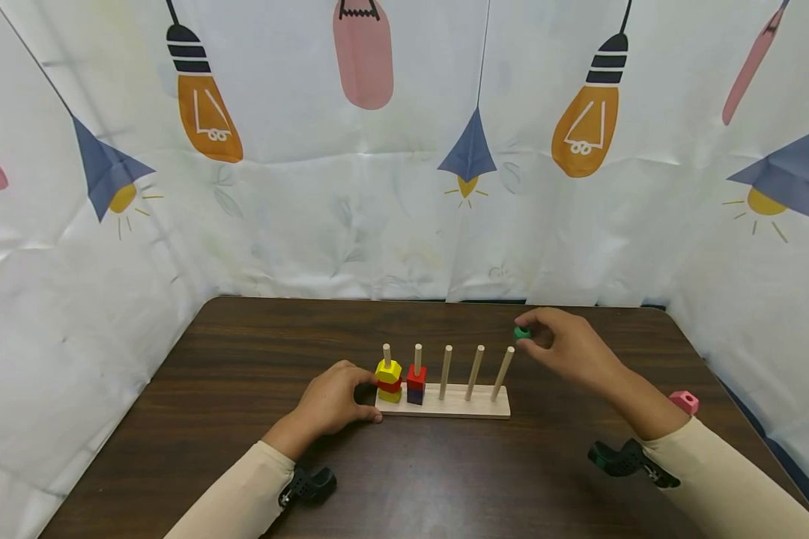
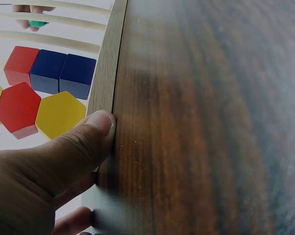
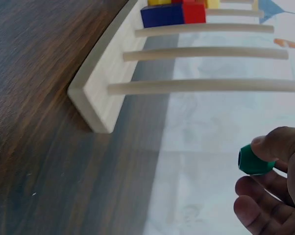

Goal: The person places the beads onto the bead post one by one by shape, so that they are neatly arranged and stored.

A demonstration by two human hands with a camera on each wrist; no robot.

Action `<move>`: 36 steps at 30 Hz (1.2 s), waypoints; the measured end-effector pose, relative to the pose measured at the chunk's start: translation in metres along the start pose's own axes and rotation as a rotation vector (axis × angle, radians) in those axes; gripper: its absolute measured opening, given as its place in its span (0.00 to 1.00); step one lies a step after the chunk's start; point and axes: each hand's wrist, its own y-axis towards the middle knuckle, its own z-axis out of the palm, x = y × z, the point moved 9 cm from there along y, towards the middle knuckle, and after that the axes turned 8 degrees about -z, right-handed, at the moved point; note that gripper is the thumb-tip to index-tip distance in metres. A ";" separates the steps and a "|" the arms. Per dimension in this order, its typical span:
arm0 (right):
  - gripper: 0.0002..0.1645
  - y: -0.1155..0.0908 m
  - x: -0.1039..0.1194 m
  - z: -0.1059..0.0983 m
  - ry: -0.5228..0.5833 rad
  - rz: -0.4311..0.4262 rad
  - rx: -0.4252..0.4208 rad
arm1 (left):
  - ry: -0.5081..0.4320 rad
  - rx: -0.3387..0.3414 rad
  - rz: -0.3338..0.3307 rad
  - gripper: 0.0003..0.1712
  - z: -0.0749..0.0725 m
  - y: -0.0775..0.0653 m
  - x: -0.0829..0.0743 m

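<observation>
A wooden peg board (image 1: 445, 408) with several upright pegs lies on the table. Its leftmost peg carries yellow and red hexagonal blocks (image 2: 61, 115); the peg beside it holds a red square block (image 1: 416, 374) above dark blue ones (image 2: 78, 76). My left hand (image 1: 337, 397) grips the board's left end, thumb (image 2: 96, 127) along the front edge and the other fingers partly hidden. Up beyond the board's right end, my right hand (image 1: 566, 348) pinches a small green block (image 3: 254, 160) with a hole through it, held in the air close to the top of the rightmost peg (image 3: 206, 86).
A pink block (image 1: 684, 402) lies on the table by my right forearm. The dark wooden table (image 1: 243, 359) ends at a white curtain (image 1: 404, 224) printed with lamps and bulbs. A dark wrist camera (image 1: 308, 485) sits on each of my sleeves.
</observation>
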 end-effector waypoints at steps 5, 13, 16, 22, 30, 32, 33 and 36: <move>0.19 0.005 0.017 -0.005 0.012 -0.058 -0.014 | 0.000 0.002 0.000 0.32 0.000 -0.001 0.000; 0.19 0.011 0.038 -0.011 0.040 -0.089 -0.014 | 0.004 0.005 -0.002 0.32 0.000 -0.001 0.000; 0.19 0.012 0.043 -0.013 0.061 -0.095 -0.018 | 0.004 0.011 -0.008 0.33 0.000 0.000 0.000; 0.19 0.016 0.049 -0.016 0.081 -0.107 -0.050 | 0.006 0.012 -0.007 0.32 -0.001 0.000 -0.001; 0.20 0.021 0.072 -0.014 0.062 -0.204 -0.064 | 0.005 0.014 -0.005 0.31 0.000 0.000 0.000; 0.20 0.022 0.077 -0.012 0.057 -0.223 -0.060 | 0.005 0.013 -0.004 0.31 0.001 0.000 0.000; 0.21 0.022 0.080 -0.010 0.055 -0.230 -0.057 | 0.005 0.010 0.000 0.31 0.000 0.000 0.000; 0.20 0.022 0.086 -0.007 0.058 -0.247 -0.050 | 0.004 0.011 0.001 0.31 0.001 0.001 0.000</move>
